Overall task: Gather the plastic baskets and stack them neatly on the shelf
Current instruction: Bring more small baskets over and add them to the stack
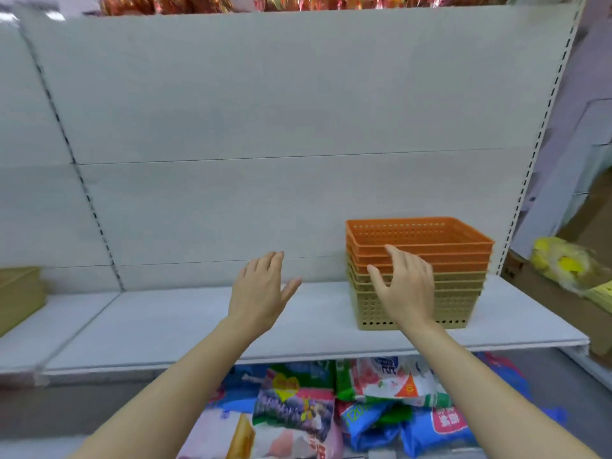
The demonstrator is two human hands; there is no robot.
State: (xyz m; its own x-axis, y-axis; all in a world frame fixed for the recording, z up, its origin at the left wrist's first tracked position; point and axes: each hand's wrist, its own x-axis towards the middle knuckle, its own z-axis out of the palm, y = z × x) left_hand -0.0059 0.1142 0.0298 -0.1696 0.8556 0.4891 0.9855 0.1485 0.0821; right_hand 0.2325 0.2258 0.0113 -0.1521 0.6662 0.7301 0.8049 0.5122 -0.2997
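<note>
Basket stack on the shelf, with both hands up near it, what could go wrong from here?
1. The basket stack sits near the right end of the white shelf; a sideways nudge from the right hand might shift it toward that end.
2. The orange baskets on top look slightly offset from the tan baskets below, so a push could skew them further.
3. The left hand is open and apart from the stack, so nothing steadies its left side.

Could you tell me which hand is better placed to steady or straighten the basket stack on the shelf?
The right hand, I'd judge: it is open directly in front of the stack of baskets, fingers at the orange rims. The left hand is open over bare shelf, well left of the stack.
</note>
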